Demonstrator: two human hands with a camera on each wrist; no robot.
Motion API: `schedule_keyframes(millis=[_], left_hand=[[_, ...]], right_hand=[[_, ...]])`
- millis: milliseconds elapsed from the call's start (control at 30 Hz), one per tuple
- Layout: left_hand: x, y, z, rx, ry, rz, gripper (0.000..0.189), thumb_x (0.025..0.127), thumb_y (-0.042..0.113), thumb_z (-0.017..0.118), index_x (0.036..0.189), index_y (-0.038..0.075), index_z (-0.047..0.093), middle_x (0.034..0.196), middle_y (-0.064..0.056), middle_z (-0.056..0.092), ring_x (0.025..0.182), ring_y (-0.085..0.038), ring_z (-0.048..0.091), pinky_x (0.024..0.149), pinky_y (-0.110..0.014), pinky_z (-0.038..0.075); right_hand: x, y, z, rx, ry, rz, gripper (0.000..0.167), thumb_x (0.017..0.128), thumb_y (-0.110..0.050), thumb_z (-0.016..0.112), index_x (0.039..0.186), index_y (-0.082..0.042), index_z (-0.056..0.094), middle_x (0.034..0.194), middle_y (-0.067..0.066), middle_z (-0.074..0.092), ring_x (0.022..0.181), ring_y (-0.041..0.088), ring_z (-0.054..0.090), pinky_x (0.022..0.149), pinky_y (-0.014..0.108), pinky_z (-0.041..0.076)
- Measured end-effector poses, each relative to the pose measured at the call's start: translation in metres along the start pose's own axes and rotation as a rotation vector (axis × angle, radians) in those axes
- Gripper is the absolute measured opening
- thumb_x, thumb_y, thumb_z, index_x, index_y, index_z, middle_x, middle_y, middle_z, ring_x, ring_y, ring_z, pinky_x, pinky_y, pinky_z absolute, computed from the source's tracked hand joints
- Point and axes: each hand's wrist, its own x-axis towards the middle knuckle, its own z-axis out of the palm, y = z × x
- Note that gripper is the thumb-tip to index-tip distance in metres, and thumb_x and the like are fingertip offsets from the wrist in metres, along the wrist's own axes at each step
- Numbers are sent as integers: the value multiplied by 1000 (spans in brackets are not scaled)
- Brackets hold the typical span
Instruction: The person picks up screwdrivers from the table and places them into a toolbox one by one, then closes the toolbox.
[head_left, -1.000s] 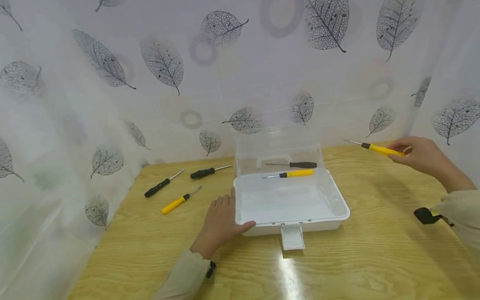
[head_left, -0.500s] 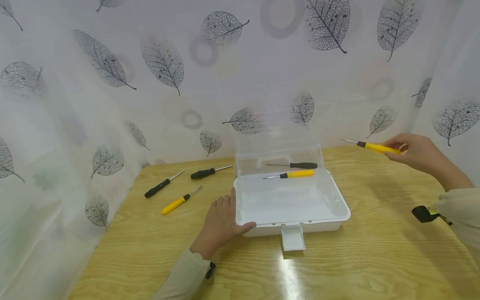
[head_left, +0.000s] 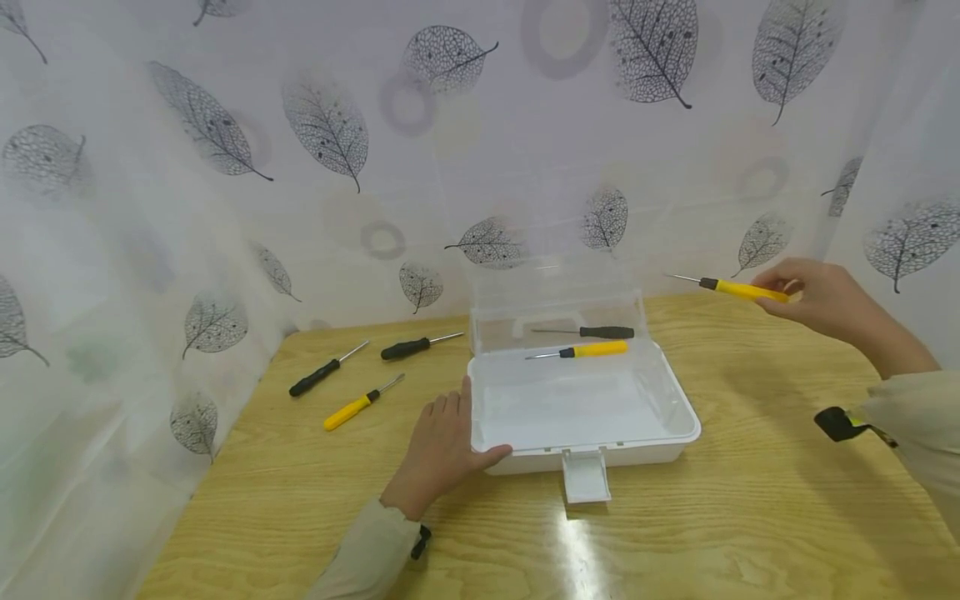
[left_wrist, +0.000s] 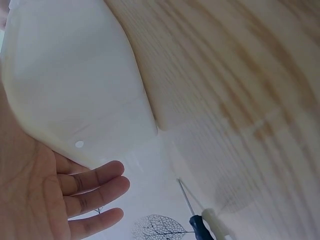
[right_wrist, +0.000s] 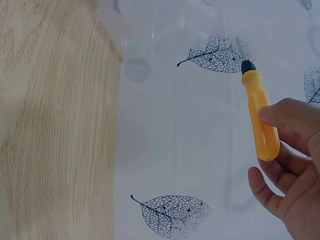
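My right hand (head_left: 825, 302) pinches a yellow-handled screwdriver (head_left: 746, 290) between thumb and fingers, held up to the right of the white toolbox (head_left: 585, 408). Its thin metal shaft points left, toward the box; the right wrist view shows the thumb lying along the handle (right_wrist: 262, 115). The toolbox stands with its clear lid (head_left: 555, 292) raised. My left hand (head_left: 442, 442) rests at the box's left front corner, fingers extended along the side wall and thumb on the front rim. Another yellow screwdriver (head_left: 600, 349) and a black one (head_left: 607, 332) lie across the box's back edge, by the lid.
Left of the box, two black screwdrivers (head_left: 315, 377) and a yellow one (head_left: 348, 412) lie on the wooden table (head_left: 285, 500). The box's latch (head_left: 587, 477) hangs down in front. A leaf-patterned curtain (head_left: 525, 150) hangs close behind the table.
My right hand has moved slightly left and up with the yellow screwdriver, nearer the toolbox. The left hand and the box have stayed in place.
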Motion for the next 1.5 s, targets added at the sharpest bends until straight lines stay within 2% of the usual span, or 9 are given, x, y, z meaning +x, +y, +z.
schedule_keyframes(millis=[100, 233, 300, 467, 567, 767, 933, 1133, 1500], left_hand=[[0, 0, 0, -12, -9, -6, 109, 76, 75, 51, 144, -6, 26, 120, -18, 58, 111, -31, 57, 96, -43, 47], [0, 0, 1, -16, -7, -7, 109, 76, 75, 51, 144, -5, 26, 120, -18, 58, 110, -31, 57, 96, -42, 47], [0, 0, 1, -14, -3, -6, 108, 76, 75, 51, 144, -5, 27, 120, -18, 58, 110, -31, 57, 95, -42, 47], [-1, 0, 0, -12, 3, -4, 108, 76, 75, 51, 144, -6, 27, 119, -18, 59, 109, -31, 57, 95, -42, 47], [0, 0, 1, -15, 5, -4, 108, 76, 75, 52, 144, -6, 27, 118, -18, 59, 108, -31, 57, 95, -42, 47], [-1, 0, 0, -32, -1, -13, 108, 76, 74, 52, 144, -5, 27, 119, -18, 58, 109, -31, 57, 95, -43, 47], [-1, 0, -1, -38, -3, -15, 108, 76, 73, 53, 144, -6, 27, 120, -19, 58, 109, -32, 57, 95, -44, 47], [0, 0, -1, -41, -5, -11, 108, 76, 73, 53, 144, -6, 27, 120, -19, 58, 109, -32, 57, 95, -44, 47], [1, 0, -2, -38, -19, -17, 108, 75, 73, 54, 144, -6, 27, 119, -19, 58, 109, -32, 56, 96, -44, 46]], right_hand=[[1, -4, -1, -3, 9, -9, 25, 81, -5, 70, 104, 3, 65, 95, 17, 63, 75, 9, 53, 77, 54, 50], [2, -10, -1, -4, 9, -15, 25, 81, -4, 69, 104, 4, 65, 96, 19, 62, 82, 30, 57, 77, 56, 50], [3, -12, -1, -9, 9, -25, 25, 81, -4, 69, 104, 4, 65, 95, 19, 62, 84, 33, 57, 77, 56, 50], [6, -19, -2, -42, 28, -66, 22, 79, -4, 71, 100, 0, 68, 93, 13, 65, 78, 20, 55, 73, 40, 54], [7, -26, -4, -51, 34, -85, 21, 78, -4, 72, 98, -1, 69, 92, 12, 65, 78, 19, 55, 69, 33, 51], [10, -41, -5, -67, 34, -131, 21, 77, -4, 72, 97, -1, 69, 90, 11, 66, 79, 26, 58, 68, 37, 50], [15, -52, -2, -53, 36, -180, 21, 75, -4, 74, 95, -2, 70, 88, 8, 67, 76, 21, 57, 66, 28, 49], [20, -61, 3, -37, 43, -250, 20, 73, -3, 75, 93, -4, 71, 85, 3, 66, 73, 10, 52, 66, 26, 48], [24, -75, 15, 2, 10, -291, 20, 72, 1, 75, 90, -5, 70, 85, 1, 65, 74, 7, 49, 66, 23, 47]])
